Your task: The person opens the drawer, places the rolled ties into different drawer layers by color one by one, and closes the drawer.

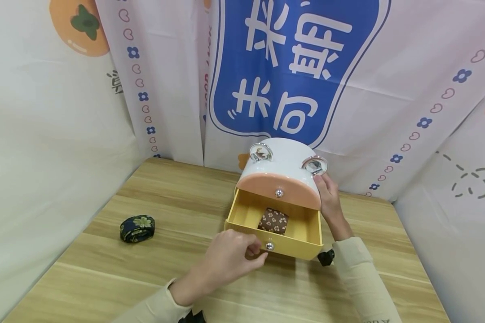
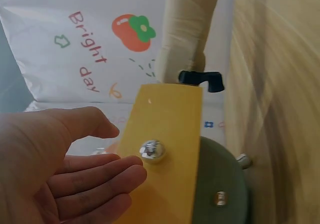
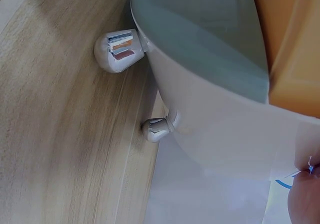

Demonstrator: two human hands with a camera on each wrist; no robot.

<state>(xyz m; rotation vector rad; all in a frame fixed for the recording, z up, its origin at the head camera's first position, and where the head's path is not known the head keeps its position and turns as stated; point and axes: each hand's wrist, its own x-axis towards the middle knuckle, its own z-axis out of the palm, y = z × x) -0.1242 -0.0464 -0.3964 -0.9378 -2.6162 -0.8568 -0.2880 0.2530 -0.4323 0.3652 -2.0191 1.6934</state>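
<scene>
While the right hand braces the white chest, most of its fingers are lost to view, and the right wrist camera catches only a fingertip at its lower corner. The chest's green lower front is blocked from the head camera by the pulled-out yellow drawer; the left wrist view picks it up, partly covered. Inside that drawer sits a brown flowered roll, its lower edge meeting the drawer's front wall.

To the fingers now! The left hand is right at the silver knob, thumb and index apart, the other fingers loosely bent, nothing between them; whether a fingertip brushes the knob or the yellow front, I can't tell. Over on the right, the visible digits lie extended against the chest's side, just beneath a ring-shaped ornament; how the others are set can't be made out.

Out on the wood-grain table, a dark roll with a gold-green flower lies well apart, to the left of the chest. Silver feet prop the chest up. Behind it all hang pale printed cloths, one carrying a big blue panel with white characters.
</scene>
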